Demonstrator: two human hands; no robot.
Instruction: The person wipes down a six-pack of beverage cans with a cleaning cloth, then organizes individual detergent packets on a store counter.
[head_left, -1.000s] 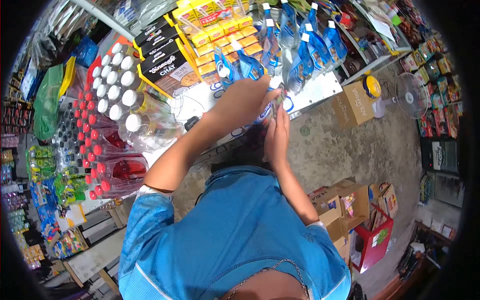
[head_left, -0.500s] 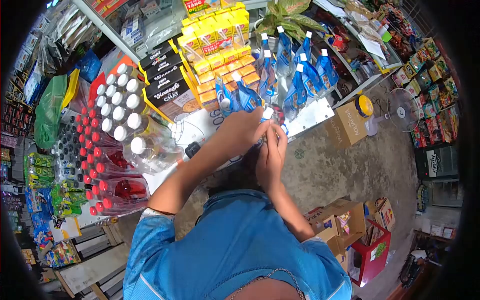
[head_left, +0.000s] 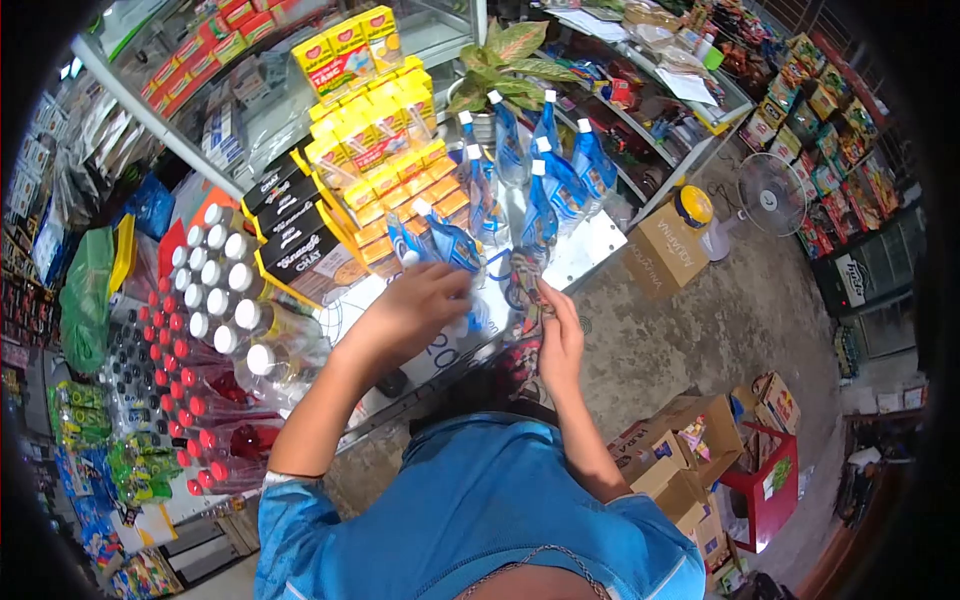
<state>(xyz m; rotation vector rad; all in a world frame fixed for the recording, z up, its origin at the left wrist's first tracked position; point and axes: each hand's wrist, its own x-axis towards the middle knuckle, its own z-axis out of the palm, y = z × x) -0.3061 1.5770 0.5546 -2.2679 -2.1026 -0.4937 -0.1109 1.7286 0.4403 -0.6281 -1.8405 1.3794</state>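
Head view: left hand (head_left: 418,303) curls around a blue pouch (head_left: 478,318) at the white counter's (head_left: 590,250) front edge; right hand (head_left: 560,338) pinches a dark patterned sachet (head_left: 523,283).

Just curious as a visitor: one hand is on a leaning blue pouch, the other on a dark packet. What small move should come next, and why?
Probably tip the leaning blue plastic pouch with the white cap upright with the left hand, since the other blue pouches behind stand upright, while the right hand holds the small dark patterned packet.
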